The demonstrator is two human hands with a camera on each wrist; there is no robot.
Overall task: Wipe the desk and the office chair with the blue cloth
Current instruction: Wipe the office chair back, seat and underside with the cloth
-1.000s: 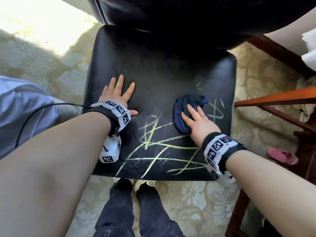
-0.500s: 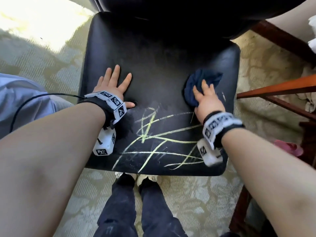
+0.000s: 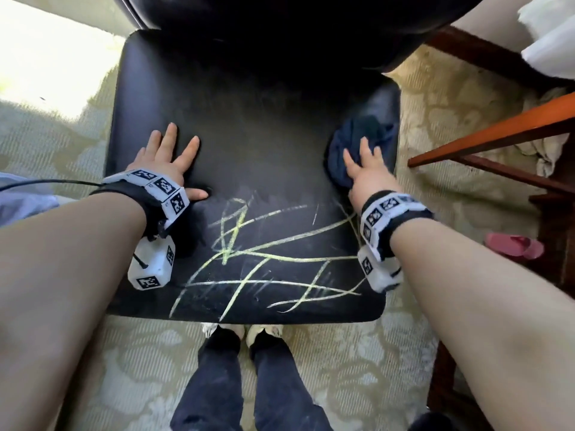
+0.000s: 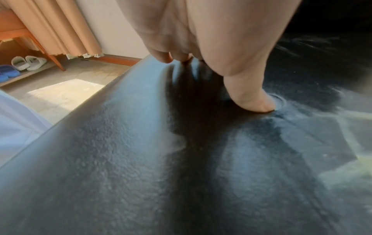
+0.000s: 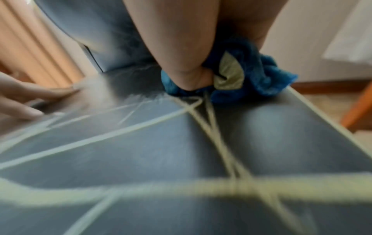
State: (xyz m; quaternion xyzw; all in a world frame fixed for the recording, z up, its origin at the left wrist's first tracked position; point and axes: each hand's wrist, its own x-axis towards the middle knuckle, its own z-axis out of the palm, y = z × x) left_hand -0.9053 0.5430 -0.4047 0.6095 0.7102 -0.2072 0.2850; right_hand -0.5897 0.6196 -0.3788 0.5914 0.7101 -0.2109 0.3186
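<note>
The black office chair seat lies below me, its front half crossed by yellow chalk scribbles. My left hand lies flat on the seat's left side with fingers spread; the left wrist view shows its thumb pressing into the leather. My right hand presses with fairly straight fingers on the bunched blue cloth at the seat's right edge, just beyond the scribbles. In the right wrist view the blue cloth bulges out around the thumb. The desk top is not in view.
The chair's backrest rises at the top. Orange-brown wooden rails run close on the right, with a pink slipper on the patterned carpet. My legs and shoes stand at the seat's front edge. Slippers sit by a curtain.
My right hand has slid the blue cloth away from me and rightward to the seat's right edge; the scribbles there are gone. The left hand stayed flat in place.
</note>
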